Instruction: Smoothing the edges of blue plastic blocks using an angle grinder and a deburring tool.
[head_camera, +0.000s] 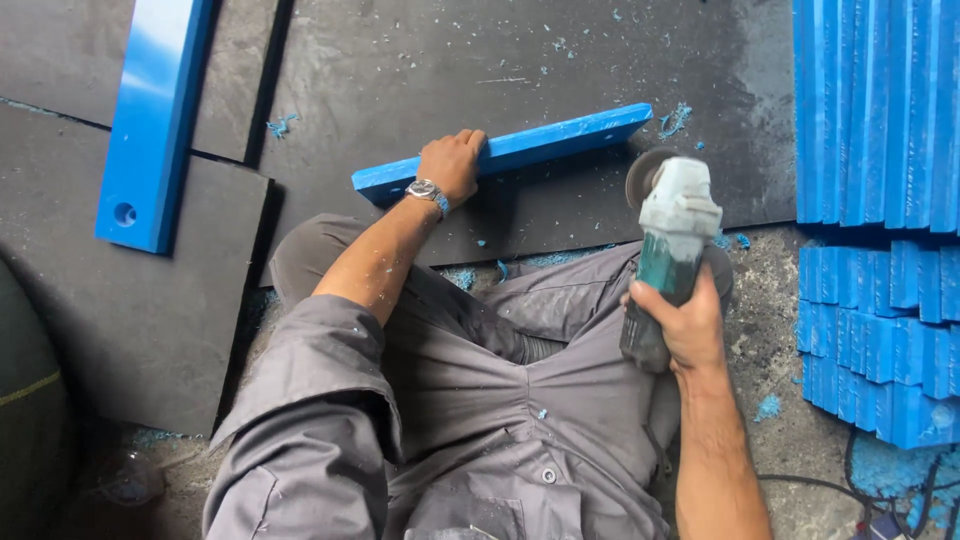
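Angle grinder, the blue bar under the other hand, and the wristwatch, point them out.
angle grinder (672, 235), head view, on its grey-green body.
blue bar (560, 140), head view, on its top face.
wristwatch (425, 189), head view, on its dial.

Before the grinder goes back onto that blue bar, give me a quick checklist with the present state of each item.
1. Left hand pressing the blue bar down on the dark mat: ok.
2. Right hand wrapped around the angle grinder body: ok.
3. Grinder disc apart from the bar: ok, it sits just off the bar's right end.
4. Left fingers away from the disc: ok, they grip the bar's left part.
5. Gloves on hands: not ok, both are bare.
6. Disc spinning or stopped: cannot tell.
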